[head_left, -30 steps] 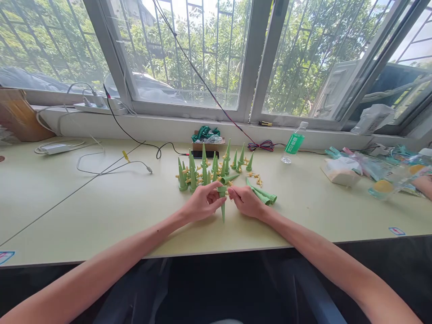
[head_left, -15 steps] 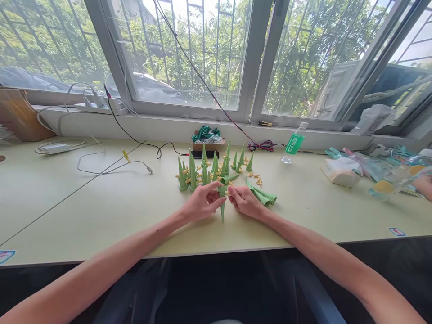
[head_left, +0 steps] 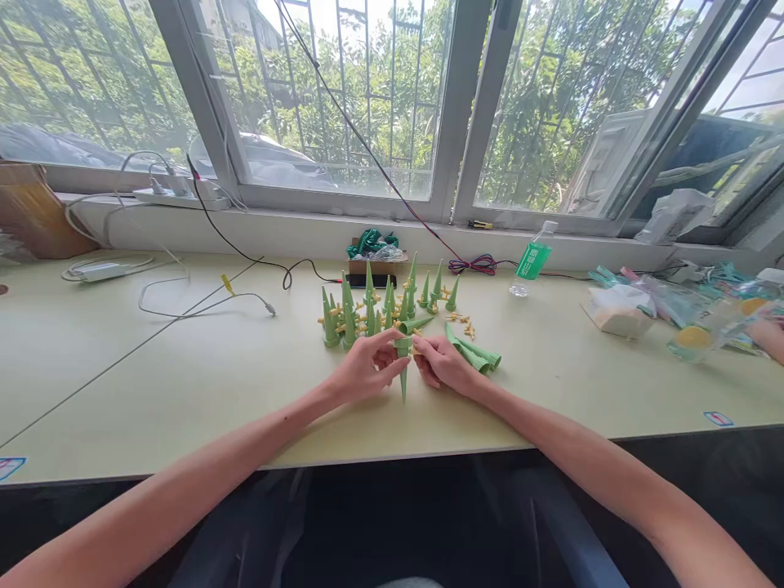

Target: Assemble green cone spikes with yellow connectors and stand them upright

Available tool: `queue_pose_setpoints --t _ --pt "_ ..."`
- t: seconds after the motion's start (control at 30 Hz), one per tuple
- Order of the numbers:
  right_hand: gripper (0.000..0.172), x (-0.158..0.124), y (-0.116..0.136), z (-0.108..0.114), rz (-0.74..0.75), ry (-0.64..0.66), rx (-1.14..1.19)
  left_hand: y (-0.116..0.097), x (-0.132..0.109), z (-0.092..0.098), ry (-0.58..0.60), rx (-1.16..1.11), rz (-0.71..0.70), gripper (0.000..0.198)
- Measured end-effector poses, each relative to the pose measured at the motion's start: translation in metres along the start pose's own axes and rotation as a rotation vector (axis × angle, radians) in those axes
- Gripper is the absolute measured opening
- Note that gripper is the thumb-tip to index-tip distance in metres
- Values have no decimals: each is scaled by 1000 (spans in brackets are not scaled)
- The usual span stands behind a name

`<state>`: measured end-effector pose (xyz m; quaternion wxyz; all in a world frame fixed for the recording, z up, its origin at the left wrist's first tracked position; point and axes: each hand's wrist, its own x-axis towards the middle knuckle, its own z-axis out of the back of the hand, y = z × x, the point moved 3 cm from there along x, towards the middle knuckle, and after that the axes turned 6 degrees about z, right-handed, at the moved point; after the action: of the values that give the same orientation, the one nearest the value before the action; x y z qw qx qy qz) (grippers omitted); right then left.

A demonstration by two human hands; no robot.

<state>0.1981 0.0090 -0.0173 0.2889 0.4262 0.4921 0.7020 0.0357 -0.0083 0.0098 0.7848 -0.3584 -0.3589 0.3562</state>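
My left hand (head_left: 371,360) is closed on a green plastic cone (head_left: 403,382), a pointed spike held tip down with its wide end up. At the cone's right side, my right hand (head_left: 446,362) pinches a small yellow plastic piece (head_left: 416,349), mostly hidden by the fingers. Just beyond my hands stand several green spikes (head_left: 331,327) point up, with yellow pieces stuck on their sides. One green cone (head_left: 416,324) lies on its side behind my fingers. Several loose cones (head_left: 483,358) lie right of my right hand, near small loose yellow pieces (head_left: 469,329).
A black phone (head_left: 371,281) and a small box (head_left: 378,263) with green wrapping sit behind the spikes. A tilted bottle (head_left: 532,260) stands at back right. Cables (head_left: 208,304) lie left. Plastic bags (head_left: 667,304) and another person's hand (head_left: 768,336) are far right.
The view has shifted very slightly. Both hands keep their places around the cone and the yellow piece, with only a slight movement of the right fingers.
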Motion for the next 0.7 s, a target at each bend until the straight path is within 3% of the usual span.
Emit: queue_pose_setpoints --t 0.1,0.3,0.5,0.7 --pt "47 1 2 2 50 -52 -90 4 1 0 11 -78 70 28" --pt "24 1 14 10 220 -218 -225 5 3 1 7 -223 173 34" --pt "25 -1 16 10 316 -113 -382 2 6 6 -24 -344 222 35" --pt "23 -1 15 11 359 -130 -458 4 6 8 -29 -436 270 39"
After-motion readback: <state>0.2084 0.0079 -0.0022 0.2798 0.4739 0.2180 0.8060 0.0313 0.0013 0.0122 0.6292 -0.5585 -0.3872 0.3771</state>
